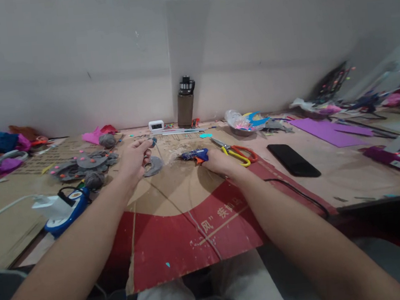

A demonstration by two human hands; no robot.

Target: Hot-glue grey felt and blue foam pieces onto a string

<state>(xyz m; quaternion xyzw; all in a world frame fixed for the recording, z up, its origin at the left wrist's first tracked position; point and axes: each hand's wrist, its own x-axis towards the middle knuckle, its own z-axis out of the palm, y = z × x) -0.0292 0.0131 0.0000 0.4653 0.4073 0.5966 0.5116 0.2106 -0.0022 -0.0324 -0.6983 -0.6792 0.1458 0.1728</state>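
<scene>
A small dark teal piece (154, 141) is pinched between the thumb and fingertips of my left hand (135, 157). It is too small to make out its kind. A thin pale strand hangs down beside it. Just below these fingers lies a flat grey ring (153, 166), partly covered by the hand. My right hand (216, 162) is wrapped round a blue glue gun (196, 156) with an orange trigger, its nozzle pointing left over glue-spattered cardboard (175, 190). Grey yarn (204, 234) trails across the red part of the cardboard toward my lap.
Scissors (233, 152) with yellow and orange handles lie beside my right hand. Farther right is a black phone (293, 160). Left are grey felt pieces (81, 165) and a blue power strip (68, 214). A bottle (185, 105) and a white clock (156, 126) stand behind.
</scene>
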